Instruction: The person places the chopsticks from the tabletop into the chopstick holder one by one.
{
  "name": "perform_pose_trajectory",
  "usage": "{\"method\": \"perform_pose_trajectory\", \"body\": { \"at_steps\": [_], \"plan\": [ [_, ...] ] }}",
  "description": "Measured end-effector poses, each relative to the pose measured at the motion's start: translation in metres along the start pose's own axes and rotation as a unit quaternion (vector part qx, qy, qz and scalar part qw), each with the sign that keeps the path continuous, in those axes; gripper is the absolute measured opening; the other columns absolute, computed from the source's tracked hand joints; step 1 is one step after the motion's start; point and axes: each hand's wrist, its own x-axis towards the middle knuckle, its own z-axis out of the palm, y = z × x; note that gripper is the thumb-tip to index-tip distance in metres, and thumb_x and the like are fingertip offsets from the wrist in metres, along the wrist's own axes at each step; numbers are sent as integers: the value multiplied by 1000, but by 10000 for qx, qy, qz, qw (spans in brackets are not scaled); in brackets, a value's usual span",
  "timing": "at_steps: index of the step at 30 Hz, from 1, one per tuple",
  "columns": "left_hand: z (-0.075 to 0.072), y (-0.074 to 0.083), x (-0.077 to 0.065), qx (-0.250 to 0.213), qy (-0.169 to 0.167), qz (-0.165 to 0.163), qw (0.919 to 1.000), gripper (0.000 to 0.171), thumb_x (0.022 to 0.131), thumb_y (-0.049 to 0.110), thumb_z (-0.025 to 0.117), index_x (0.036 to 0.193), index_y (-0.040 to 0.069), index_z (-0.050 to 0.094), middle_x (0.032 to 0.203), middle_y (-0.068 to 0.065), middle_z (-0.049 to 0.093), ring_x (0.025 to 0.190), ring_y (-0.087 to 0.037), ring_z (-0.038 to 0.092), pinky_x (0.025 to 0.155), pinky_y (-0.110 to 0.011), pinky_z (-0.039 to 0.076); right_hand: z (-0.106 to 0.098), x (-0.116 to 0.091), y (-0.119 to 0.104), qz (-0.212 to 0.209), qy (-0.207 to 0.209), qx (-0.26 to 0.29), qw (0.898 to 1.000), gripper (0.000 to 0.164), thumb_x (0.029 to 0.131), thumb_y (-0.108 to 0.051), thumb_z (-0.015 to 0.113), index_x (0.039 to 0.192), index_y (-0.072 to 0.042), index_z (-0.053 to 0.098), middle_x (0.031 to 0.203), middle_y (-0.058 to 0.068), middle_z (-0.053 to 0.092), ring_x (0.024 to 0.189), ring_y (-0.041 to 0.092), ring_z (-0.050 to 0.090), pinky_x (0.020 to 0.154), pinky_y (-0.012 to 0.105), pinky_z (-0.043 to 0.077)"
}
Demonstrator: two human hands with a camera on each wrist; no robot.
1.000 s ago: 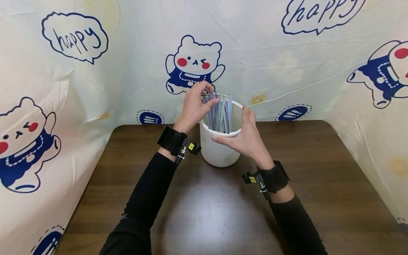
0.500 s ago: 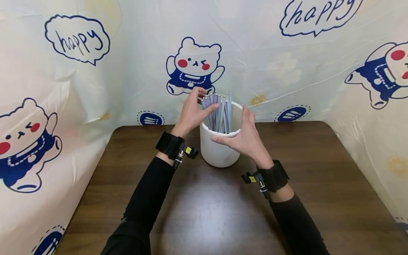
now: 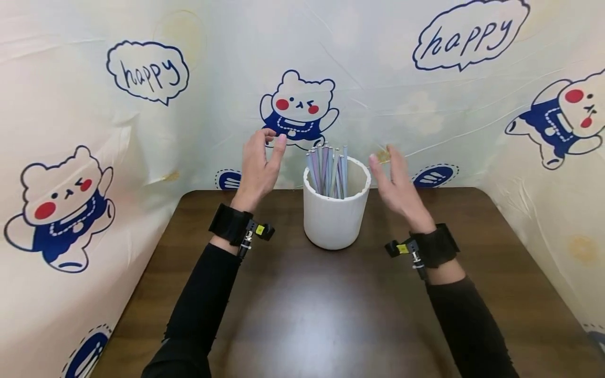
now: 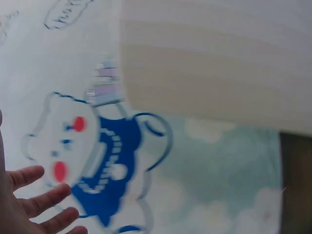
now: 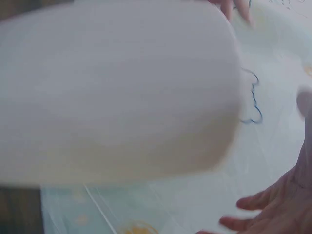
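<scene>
A white round pot [image 3: 335, 223] stands upright on the brown table, holding a bundle of slim blue and purple sticks [image 3: 326, 170]. Whether the sticks are pens or straws, I cannot tell. They lean toward the pot's left side. To the pot's left, my left hand [image 3: 257, 170] is raised with relaxed fingers, holding nothing. On the other side my right hand [image 3: 400, 194] is apart from the pot, fingers extended. The left wrist view shows the stick ends [image 4: 107, 80] beyond the pale pot wall [image 4: 204, 63]. Blurred pot wall [image 5: 122, 92] fills much of the right wrist view.
The dark wooden table [image 3: 302, 304] has its back edge close behind the pot. A pale printed cloth [image 3: 368, 79] with bears and "happy" bubbles hangs behind the table and along both sides. Each wrist wears a black strap [image 3: 230, 224] with a small camera.
My left hand has come away from the sticks and moved left. My right hand has let go of the pot's rim and moved right. The head view has shifted slightly.
</scene>
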Motion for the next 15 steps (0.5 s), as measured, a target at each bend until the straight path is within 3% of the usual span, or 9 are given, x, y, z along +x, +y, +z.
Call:
{"method": "perform_pose_trajectory", "body": {
  "at_steps": [3,7,12,15],
  "plan": [
    [-11,9,-3,591,117,412,9973,71,103,63,31,138,5,53,140,-18,57,128,-34,46,111,-49,35,-16,9,-1,-493,131,-96,9987,78,105,-56,36,164,-11,11,172,16,7,159,36,8,126,65,9],
    [-18,25,-15,1224,19,1062,9868,89,100,73,13,144,5,50,147,-21,53,136,-39,44,114,-54,33,-27,13,-9,-1158,179,-305,9926,68,107,-46,41,162,-12,22,170,16,16,158,36,13,124,66,12],
    [-17,44,-47,1959,-392,1642,9660,91,101,70,5,147,4,47,148,-25,51,141,-42,43,117,-58,34,-22,2,-19,-1940,135,-544,9794,62,108,-39,43,159,-6,29,167,19,23,155,39,18,123,66,15],
    [-14,52,-70,2246,-857,1626,9570,89,100,70,3,152,8,42,154,-24,45,147,-43,36,120,-59,31,-16,-11,-22,-2290,92,-738,9706,60,109,-37,41,159,-5,30,165,22,26,153,42,22,122,65,17]
  ]
}}
